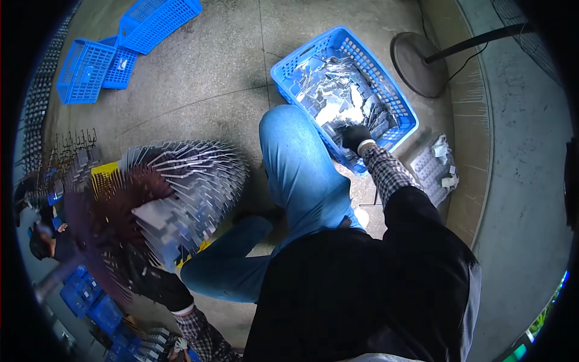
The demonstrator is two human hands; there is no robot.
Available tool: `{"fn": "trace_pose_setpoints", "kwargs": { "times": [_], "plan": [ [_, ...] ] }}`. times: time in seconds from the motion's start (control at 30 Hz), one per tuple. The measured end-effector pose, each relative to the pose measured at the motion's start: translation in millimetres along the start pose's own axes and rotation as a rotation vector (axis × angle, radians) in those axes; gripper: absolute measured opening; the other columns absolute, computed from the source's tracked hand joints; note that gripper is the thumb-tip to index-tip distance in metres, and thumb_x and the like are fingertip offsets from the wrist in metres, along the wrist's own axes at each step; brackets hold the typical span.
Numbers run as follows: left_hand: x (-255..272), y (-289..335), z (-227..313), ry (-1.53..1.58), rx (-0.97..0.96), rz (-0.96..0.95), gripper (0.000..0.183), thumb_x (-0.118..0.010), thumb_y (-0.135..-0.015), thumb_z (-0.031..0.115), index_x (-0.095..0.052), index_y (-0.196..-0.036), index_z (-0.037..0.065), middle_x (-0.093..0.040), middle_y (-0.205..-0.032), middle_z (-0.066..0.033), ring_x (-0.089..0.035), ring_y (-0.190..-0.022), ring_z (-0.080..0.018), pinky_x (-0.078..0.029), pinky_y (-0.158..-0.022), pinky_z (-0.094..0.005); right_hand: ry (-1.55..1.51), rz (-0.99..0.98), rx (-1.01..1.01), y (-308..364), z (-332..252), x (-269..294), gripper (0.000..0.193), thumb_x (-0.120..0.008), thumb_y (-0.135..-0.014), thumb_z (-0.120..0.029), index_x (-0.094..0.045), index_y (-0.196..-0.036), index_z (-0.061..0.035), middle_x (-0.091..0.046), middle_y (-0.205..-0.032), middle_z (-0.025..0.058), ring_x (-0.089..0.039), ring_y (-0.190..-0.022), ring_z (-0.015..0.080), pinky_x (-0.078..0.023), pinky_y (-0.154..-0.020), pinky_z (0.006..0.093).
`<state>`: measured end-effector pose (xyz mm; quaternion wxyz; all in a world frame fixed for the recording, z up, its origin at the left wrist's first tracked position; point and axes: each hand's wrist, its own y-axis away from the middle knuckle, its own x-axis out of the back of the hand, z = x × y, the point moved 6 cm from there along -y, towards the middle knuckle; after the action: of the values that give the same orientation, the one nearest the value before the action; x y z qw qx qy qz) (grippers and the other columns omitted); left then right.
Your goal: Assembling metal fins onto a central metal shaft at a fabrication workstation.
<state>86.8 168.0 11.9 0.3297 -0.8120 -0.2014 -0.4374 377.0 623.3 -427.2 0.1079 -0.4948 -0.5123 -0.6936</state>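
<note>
My right hand [356,137], in a black glove with a white cuff, reaches into the near corner of a blue plastic basket [405,104]. Flat, shiny metal plates [344,96] lie heaped in that basket. The hand touches plates there, but its fingers are too dark to make out. On my left stands a rack [154,184] with many thin metal plates [205,181] fanned out in rows, its reddish-brown part blurred. My left hand [158,288], also black-gloved, is at the rack's near side. Its fingers are lost in the dark and blur.
Blue baskets [154,27] lie at the far left. Right of my basket stand a round black base with a pole [416,63] and a pale tray [431,166] by the wall. Wire hooks [72,142], another person [43,244] and blue bins [105,311] are at the left edge.
</note>
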Motion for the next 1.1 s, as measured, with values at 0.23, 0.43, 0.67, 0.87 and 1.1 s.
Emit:
{"fn": "trace_pose_setpoints", "kwargs": {
  "times": [0.23,0.43,0.67,0.87,1.1],
  "plan": [
    [-22.1,27.3,-49.6,0.310,0.150,-0.090,0.043,-0.042,-0.109,0.013,-0.056,-0.148,0.001,-0.060,-0.146,-0.0177,-0.058,-0.130,-0.0317,-0.041,-0.116,-0.0420,-0.228,0.162,0.102,-12.5,65.8,-35.0,0.028,-0.060,-0.092,-0.036,-0.079,-0.101,-0.0161,-0.078,-0.105,0.0108,-0.073,-0.092,0.0348,-0.056,-0.080,0.0479],
    [-15.5,22.9,-39.5,0.474,0.206,-0.057,0.043,-0.045,-0.108,0.015,-0.058,-0.145,0.000,-0.062,-0.144,-0.0182,-0.060,-0.129,-0.0317,-0.042,-0.115,-0.0413,-0.407,0.242,0.056,9.5,109.6,-28.8,0.036,-0.057,-0.096,-0.042,-0.079,-0.105,-0.0145,-0.078,-0.107,0.0113,-0.071,-0.091,0.0374,-0.055,-0.081,0.0489],
    [-13.1,22.7,-36.6,0.478,0.157,-0.053,0.044,-0.038,-0.111,0.016,-0.054,-0.150,0.001,-0.059,-0.147,-0.0166,-0.056,-0.132,-0.0311,-0.040,-0.117,-0.0405,-0.326,0.426,-0.519,47.2,100.1,16.8,0.039,-0.057,-0.097,-0.040,-0.077,-0.107,-0.0091,-0.077,-0.106,0.0157,-0.069,-0.089,0.0411,-0.054,-0.083,0.0501],
    [-15.7,25.0,-34.8,0.453,0.109,-0.052,0.046,-0.044,-0.105,0.009,-0.055,-0.149,0.000,-0.060,-0.149,-0.0166,-0.057,-0.135,-0.0312,-0.039,-0.118,-0.0391,-0.578,0.476,-0.457,43.3,113.8,69.8,0.038,-0.060,-0.100,-0.037,-0.077,-0.102,-0.0033,-0.076,-0.095,0.0163,-0.070,-0.082,0.0341,-0.056,-0.080,0.0440],
    [19.4,93.0,-30.1,0.370,0.282,-0.034,0.048,-0.051,-0.094,0.003,-0.060,-0.141,0.000,-0.063,-0.138,-0.0207,-0.058,-0.127,-0.0353,-0.040,-0.115,-0.0423,-1.450,0.394,0.090,146.8,-49.8,257.7,0.037,-0.072,-0.100,-0.035,-0.067,-0.077,-0.0068,-0.055,-0.070,-0.0002,-0.051,-0.062,0.0106,-0.044,-0.061,0.0250]
  ]
}}
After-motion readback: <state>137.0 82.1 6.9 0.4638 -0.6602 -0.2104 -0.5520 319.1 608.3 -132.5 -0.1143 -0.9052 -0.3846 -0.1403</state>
